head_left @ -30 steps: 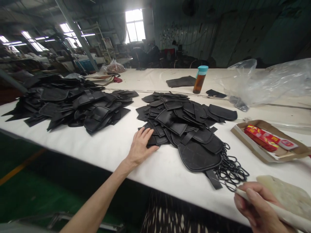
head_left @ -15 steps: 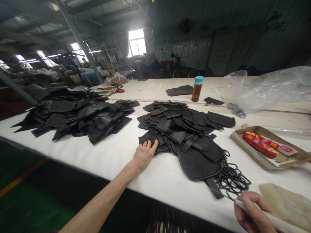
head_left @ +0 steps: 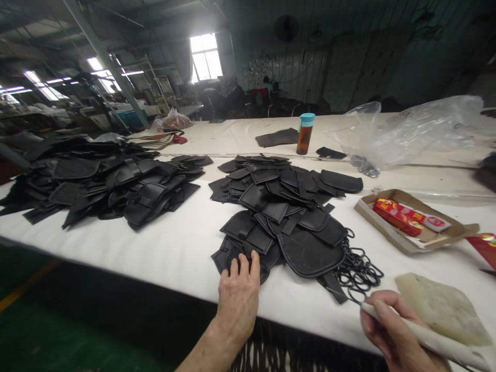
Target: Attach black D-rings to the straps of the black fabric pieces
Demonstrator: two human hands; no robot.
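My left hand [head_left: 239,294] is at the near side of the middle pile of black leather pieces [head_left: 263,201]. Its fingers are curled over a stitched, round-edged black leather piece [head_left: 267,258] close to the table's front edge; the thumb is hidden. In my right hand [head_left: 391,325] is an awl-like tool [head_left: 424,336] with a thick whitish handle. Its thin metal shaft points left toward a black strap end [head_left: 333,288] and a heap of black metal rings [head_left: 360,268]. Where the tip ends is hard to make out.
Another pile of black leather pieces [head_left: 104,181] lies on the left. To the right are an open cardboard box [head_left: 406,245] with red packets, a yellowish translucent slab [head_left: 442,307] and clear plastic [head_left: 418,134]. A bottle with a turquoise lid [head_left: 305,134] stands farther back.
My left hand has come nearer to the table's front edge, and leather pieces under it have slid the same way. The right hand keeps its hold on the tool. The view has shifted slightly.
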